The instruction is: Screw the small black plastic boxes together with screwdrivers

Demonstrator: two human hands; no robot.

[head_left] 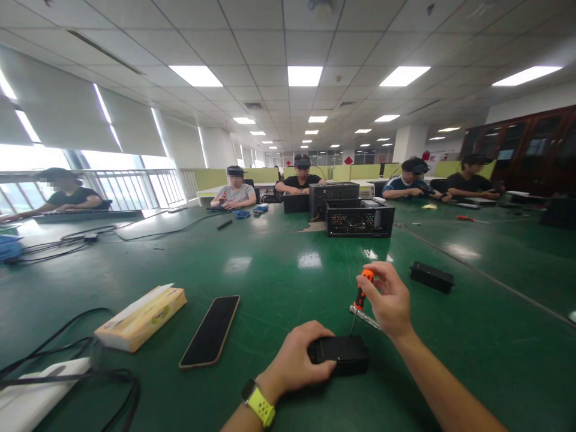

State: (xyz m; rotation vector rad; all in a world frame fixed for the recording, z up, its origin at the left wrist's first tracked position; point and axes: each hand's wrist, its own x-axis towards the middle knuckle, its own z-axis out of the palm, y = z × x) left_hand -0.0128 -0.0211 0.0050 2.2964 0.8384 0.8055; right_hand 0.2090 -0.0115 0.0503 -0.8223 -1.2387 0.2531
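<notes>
My left hand [300, 355], with a yellow-green watch band on its wrist, is closed around the left end of a small black box [348, 353] on the green table. Between the fingers of my right hand [390, 300] is an upright screwdriver [361, 293] with an orange and black handle. Its thin shaft points down to the box's far edge; whether the tip sits in a screw is too small to tell. A clear, shiny strip [369, 319] lies behind the shaft, close to my right hand. Farther right rests a similar black box [432, 276], touched by neither hand.
A phone [210, 331], a tissue pack [141, 317] and a white power strip [42, 393] with black cables lie to the left. Open black computer cases [360, 217] stand ahead on the table [270, 270]. Several people sit around the far side. Another screwdriver [468, 219] lies far right.
</notes>
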